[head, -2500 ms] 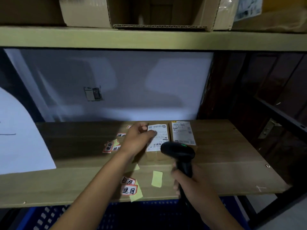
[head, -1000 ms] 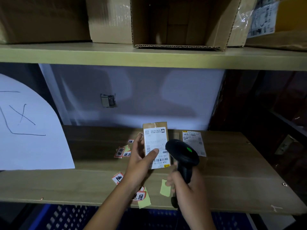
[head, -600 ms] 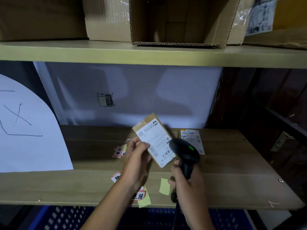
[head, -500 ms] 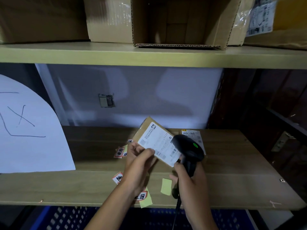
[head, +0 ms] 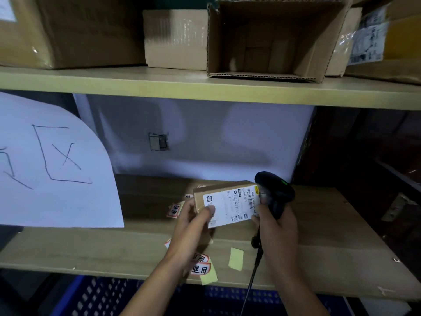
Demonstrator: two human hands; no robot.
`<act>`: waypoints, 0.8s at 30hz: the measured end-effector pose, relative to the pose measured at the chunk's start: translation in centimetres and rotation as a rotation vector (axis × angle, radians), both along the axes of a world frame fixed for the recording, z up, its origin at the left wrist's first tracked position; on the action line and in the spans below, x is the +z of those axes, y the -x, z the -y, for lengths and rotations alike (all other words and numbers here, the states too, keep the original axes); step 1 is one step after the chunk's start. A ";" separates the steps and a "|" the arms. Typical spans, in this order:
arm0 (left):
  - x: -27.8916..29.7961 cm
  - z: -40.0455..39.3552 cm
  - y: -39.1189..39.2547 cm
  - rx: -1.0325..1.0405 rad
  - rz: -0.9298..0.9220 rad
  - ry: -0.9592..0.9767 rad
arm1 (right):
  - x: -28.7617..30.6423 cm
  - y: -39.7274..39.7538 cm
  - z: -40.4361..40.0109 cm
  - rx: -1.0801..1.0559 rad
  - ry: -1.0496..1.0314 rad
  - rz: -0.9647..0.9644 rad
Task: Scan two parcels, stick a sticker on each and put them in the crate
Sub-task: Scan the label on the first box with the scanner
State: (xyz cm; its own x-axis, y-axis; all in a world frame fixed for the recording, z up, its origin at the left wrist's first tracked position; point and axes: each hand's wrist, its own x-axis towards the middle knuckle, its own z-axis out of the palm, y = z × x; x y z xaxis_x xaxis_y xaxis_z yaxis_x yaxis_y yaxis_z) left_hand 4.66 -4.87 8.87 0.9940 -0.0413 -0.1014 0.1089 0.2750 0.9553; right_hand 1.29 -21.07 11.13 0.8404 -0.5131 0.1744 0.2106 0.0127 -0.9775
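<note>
My left hand point(head: 193, 224) holds a small brown parcel point(head: 224, 202) above the wooden shelf, turned sideways with its white shipping label facing me. My right hand point(head: 276, 233) grips a black barcode scanner point(head: 274, 193) with a green light; its head sits right at the parcel's right end. The second parcel is hidden behind the held one and the scanner. Red-and-white stickers point(head: 200, 267) lie on yellow backing paper near the shelf's front edge, and more stickers point(head: 174, 209) lie further back. The blue crate point(head: 102, 295) stands below the shelf.
A large white sheet with hand-drawn marks point(head: 52, 165) leans at the left. A loose yellow backing slip point(head: 235, 258) lies on the wooden shelf point(head: 330, 247). The upper shelf point(head: 205, 85) carries cardboard boxes, one open point(head: 273, 37). Dark racking stands to the right.
My left hand lifted the parcel off the shelf and rotated it from upright to sideways. The scanner rose and came against the parcel's right end. The view tilted upward.
</note>
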 end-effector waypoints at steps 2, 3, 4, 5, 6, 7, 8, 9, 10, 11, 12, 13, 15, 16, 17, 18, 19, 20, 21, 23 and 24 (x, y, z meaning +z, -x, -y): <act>-0.3 -0.4 0.0 0.012 -0.016 -0.038 | 0.3 0.0 0.0 0.008 0.018 -0.012; -0.4 -0.7 0.0 -0.005 -0.005 -0.077 | 0.5 0.0 0.0 0.008 0.026 -0.029; -0.6 -1.1 -0.1 -0.034 0.016 -0.128 | 0.8 0.2 0.1 0.004 0.031 -0.051; -0.9 -1.5 -0.2 -0.069 0.044 -0.175 | 1.1 0.3 0.1 -0.002 0.034 -0.066; -1.2 -2.0 -0.4 -0.113 0.068 -0.222 | 1.5 0.4 0.2 -0.007 0.035 -0.072; -1.4 -2.3 -0.4 -0.167 0.084 -0.256 | 1.9 0.4 0.3 -0.008 0.035 -0.077; -1.5 -2.6 -0.4 -0.242 0.102 -0.293 | 2.2 0.4 0.4 0.003 0.030 -0.086; -1.5 -2.5 -0.3 -0.297 0.127 -0.345 | 2.4 0.3 0.4 0.026 0.023 -0.092; -1.4 -2.4 -0.3 -0.337 0.154 -0.411 | 2.4 0.2 0.3 0.052 0.023 -0.092; -1.3 -2.1 -0.3 -0.361 0.175 -0.455 | 2.5 0.1 0.2 0.068 0.042 -0.094; -1.4 -1.8 -0.4 -0.376 0.181 -0.472 | 2.6 0.1 0.0 0.072 0.073 -0.095; -1.2 -1.4 -0.4 -0.377 0.177 -0.460 | 2.8 0.1 -0.2 0.069 0.103 -0.095; -0.9 -0.6 -0.5 -0.372 0.153 -0.402 | 3.4 0.5 -0.5 0.069 0.137 -0.086; -0.8 -0.2 -0.5 -0.371 0.142 -0.363 | 3.6 0.8 -0.5 0.075 0.152 -0.084; -0.8 0.3 -0.6 -0.354 0.136 -0.324 | 3.8 1.1 -0.6 0.088 0.159 -0.085; -0.8 0.7 -0.9 -0.323 0.139 -0.289 | 3.9 1.4 -0.6 0.099 0.161 -0.086; -0.9 1.1 -1.3 -0.283 0.140 -0.260 | 4.0 1.7 -0.5 0.092 0.178 -0.080; -1.0 1.5 -1.8 -0.247 0.139 -0.228 | 4.0 2.1 -0.5 0.075 0.205 -0.074; -1.2 1.9 -2.4 -0.213 0.132 -0.190 | 3.9 2.5 -0.5 0.062 0.224 -0.070; -1.7 2.5 -3.6 -0.155 0.123 -0.122 | 3.6 3.6 -0.7 0.076 0.193 -0.086; -2.1 2.8 -4.3 -0.130 0.130 -0.116 | 3.3 4.1 -0.9 0.090 0.158 -0.101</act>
